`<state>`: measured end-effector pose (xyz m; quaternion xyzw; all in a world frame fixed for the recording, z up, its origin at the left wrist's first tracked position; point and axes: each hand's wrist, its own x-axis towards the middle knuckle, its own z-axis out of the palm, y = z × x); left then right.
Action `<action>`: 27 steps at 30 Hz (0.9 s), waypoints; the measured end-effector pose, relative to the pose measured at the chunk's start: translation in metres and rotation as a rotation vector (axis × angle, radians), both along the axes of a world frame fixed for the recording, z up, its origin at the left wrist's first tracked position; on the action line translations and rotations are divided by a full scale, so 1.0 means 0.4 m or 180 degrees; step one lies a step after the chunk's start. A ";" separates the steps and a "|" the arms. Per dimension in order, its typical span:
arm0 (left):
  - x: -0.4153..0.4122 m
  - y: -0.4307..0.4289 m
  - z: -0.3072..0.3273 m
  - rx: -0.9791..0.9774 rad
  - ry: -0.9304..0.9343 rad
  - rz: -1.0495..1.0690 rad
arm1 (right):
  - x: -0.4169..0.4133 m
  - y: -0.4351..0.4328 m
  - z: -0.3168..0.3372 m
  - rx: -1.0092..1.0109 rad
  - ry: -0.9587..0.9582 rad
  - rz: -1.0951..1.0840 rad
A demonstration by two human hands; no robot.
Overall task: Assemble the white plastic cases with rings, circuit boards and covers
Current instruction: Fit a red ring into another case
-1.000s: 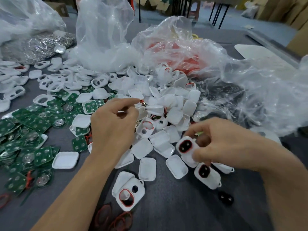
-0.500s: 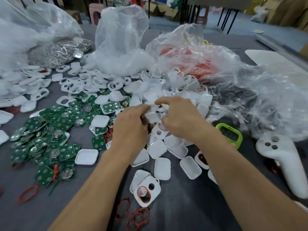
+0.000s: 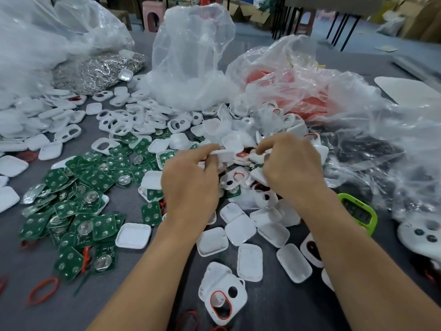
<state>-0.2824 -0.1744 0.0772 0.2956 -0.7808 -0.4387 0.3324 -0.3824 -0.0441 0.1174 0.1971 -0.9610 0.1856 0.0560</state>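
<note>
1. Mostly, the job lies ahead of me: white cases (image 3: 238, 139) are heaped loose at the middle of the grey counter (image 3: 274, 314). Green circuit boards (image 3: 95, 180) spread to the left, shallow white covers (image 3: 248, 229) lie nearer me, and loose red rings (image 3: 43, 291) sit at the near left.
2. Several cases already carry a red ring. One ringed case (image 3: 224, 302) lies nearest me, with no board or cover on it. I judge none finished.
3. My left grip (image 3: 191, 185) pinches a thin white case piece (image 3: 222, 154) between thumb and fingers, just above the heap.
4. My right grip (image 3: 291, 173) curls down into the heap. Its fingertips are buried, so I cannot tell whether it holds anything.
5. Clear plastic bags (image 3: 191, 56) behind the heap blur their contents. A green-framed object (image 3: 358, 213) is partly hidden by my right forearm, and a white device (image 3: 420, 232) is cut off at the right edge.
</note>
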 end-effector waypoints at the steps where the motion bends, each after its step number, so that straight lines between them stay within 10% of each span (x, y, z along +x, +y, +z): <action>1: 0.001 -0.001 0.005 0.0154 0.0092 0.0097 | -0.003 0.014 0.006 -0.0237 0.0042 -0.0007; 7: 0.007 -0.002 0.031 0.0998 0.0661 -0.0160 | 0.036 0.053 0.020 -0.1876 -0.1306 0.0694; 16: 0.036 -0.032 0.038 0.0437 -0.0495 0.0157 | 0.032 0.004 -0.002 0.0132 -0.0572 0.0017; 27: 0.014 -0.069 -0.002 -0.0689 -0.1063 -0.0429 | 0.012 0.036 0.032 0.0211 -0.0971 0.0294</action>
